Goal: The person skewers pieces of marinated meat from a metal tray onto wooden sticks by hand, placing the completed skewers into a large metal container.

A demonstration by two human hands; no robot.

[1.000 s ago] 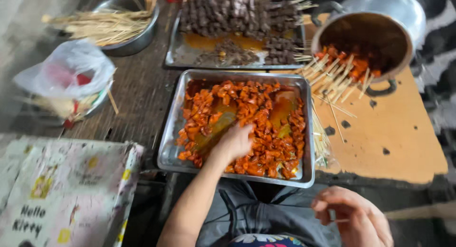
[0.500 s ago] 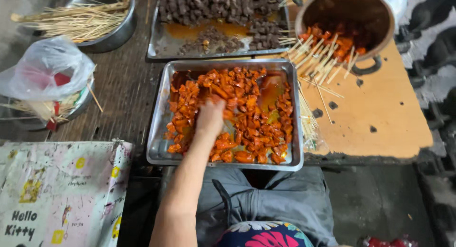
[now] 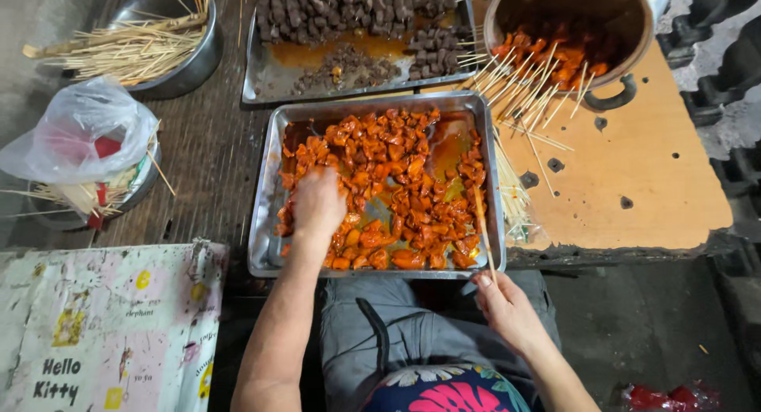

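A rectangular metal tray (image 3: pixel 261 214) sits in front of me, full of orange-red marinated meat chunks (image 3: pixel 396 182). My left hand (image 3: pixel 317 206) reaches into the tray's left side, fingers curled down among the chunks; whether it grips one is hidden. My right hand (image 3: pixel 503 305) is at the tray's near right corner, pinching a thin wooden skewer (image 3: pixel 482 229) that points up over the meat.
A second tray (image 3: pixel 273 71) with dark meat skewers lies behind. A round pot (image 3: pixel 610 71) of orange skewered meat stands back right on an orange board (image 3: pixel 634 174). A metal bowl (image 3: pixel 190 59) of bare sticks and a plastic bag (image 3: pixel 79 130) over another bowl sit left. A patterned cloth (image 3: pixel 103 325) lies near left.
My right hand, out of view half a second ago, has come up to the tray's near right corner holding a skewer. My left hand shifted left within the meat.
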